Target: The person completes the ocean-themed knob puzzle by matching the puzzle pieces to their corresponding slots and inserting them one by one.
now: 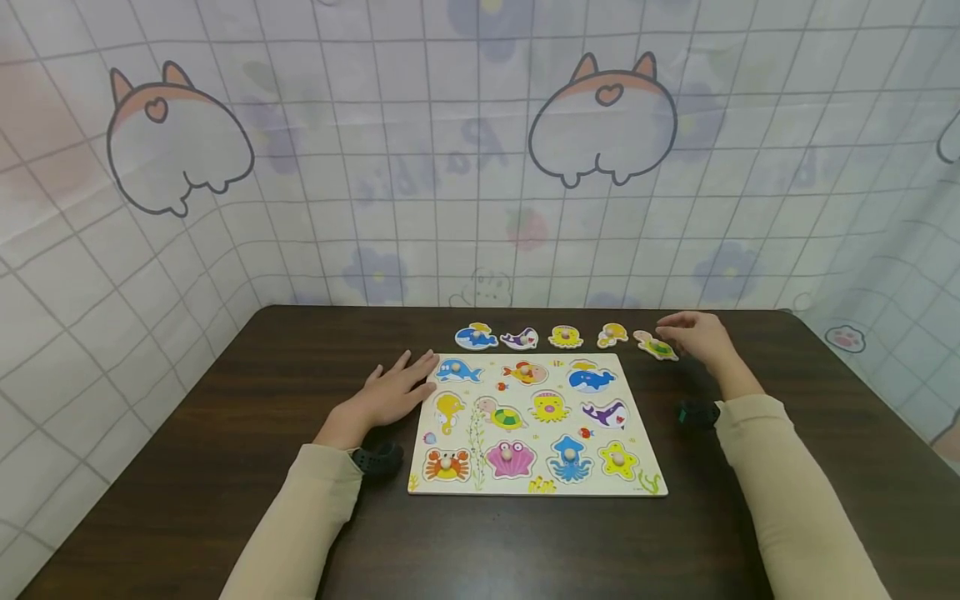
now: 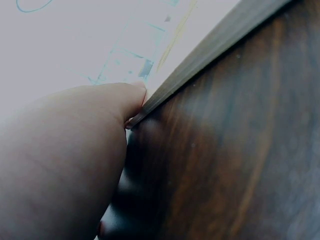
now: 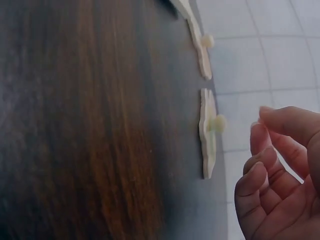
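Left hand (image 1: 390, 392) spread, right hand (image 1: 697, 336) half-curled, both empty, we judge the green wooden turtle (image 1: 656, 346) by the desk's (image 1: 195, 450) far edge light, stiff, its knob (image 3: 220, 123) pinchable.

1. Head: from above, looking forward and down across the dark-brown wooden table (image 1: 225, 433) to the white grid-patterned cloth wall (image 1: 390, 225).
2. Left wrist: close behind the bare left hand (image 2: 75, 145), along the white rectangular wooden board (image 2: 200, 60).
3. Right wrist: low, turned sideways, beside the bare right hand (image 3: 282, 175); shares the green-and-yellow wooden turtle piece (image 3: 206, 142) with head.

L-wrist view overexp. at board (image 2: 155, 37), R blurry, head w/ faint table (image 1: 480, 542) glare.
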Demonstrator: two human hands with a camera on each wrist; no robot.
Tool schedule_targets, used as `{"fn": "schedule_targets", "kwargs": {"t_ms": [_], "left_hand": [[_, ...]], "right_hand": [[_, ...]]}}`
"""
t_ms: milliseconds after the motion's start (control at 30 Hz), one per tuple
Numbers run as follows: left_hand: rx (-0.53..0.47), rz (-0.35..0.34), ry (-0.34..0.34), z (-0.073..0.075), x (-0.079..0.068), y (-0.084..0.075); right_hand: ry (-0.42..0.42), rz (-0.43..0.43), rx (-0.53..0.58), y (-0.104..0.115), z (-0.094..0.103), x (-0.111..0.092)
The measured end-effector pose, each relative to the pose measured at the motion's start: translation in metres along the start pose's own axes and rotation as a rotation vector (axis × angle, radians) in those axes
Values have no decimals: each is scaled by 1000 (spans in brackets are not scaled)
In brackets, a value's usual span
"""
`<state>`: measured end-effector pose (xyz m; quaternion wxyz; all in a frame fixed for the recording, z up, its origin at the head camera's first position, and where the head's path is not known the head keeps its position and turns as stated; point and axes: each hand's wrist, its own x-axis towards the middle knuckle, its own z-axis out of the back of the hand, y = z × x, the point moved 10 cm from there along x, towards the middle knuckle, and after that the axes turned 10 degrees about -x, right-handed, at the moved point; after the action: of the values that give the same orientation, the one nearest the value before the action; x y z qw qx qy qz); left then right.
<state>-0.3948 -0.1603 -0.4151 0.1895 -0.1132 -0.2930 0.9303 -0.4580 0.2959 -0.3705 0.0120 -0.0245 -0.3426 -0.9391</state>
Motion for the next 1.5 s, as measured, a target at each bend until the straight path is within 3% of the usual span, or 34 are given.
{"fn": "schedule_targets", "kwargs": {"t_ms": [233, 467, 1000, 1500], "left_hand": [[-3, 2, 4, -1, 0, 1], [-4, -1, 4, -1, 0, 1], [-2, -1, 4, 0, -1, -2], [-5, -6, -1, 0, -2, -3]], "right_hand": [[96, -16, 1, -9, -14, 8], [132, -54, -87, -16, -19, 14], [91, -41, -208, -6, -19, 14], [64, 21, -285, 13, -1, 4]]}}
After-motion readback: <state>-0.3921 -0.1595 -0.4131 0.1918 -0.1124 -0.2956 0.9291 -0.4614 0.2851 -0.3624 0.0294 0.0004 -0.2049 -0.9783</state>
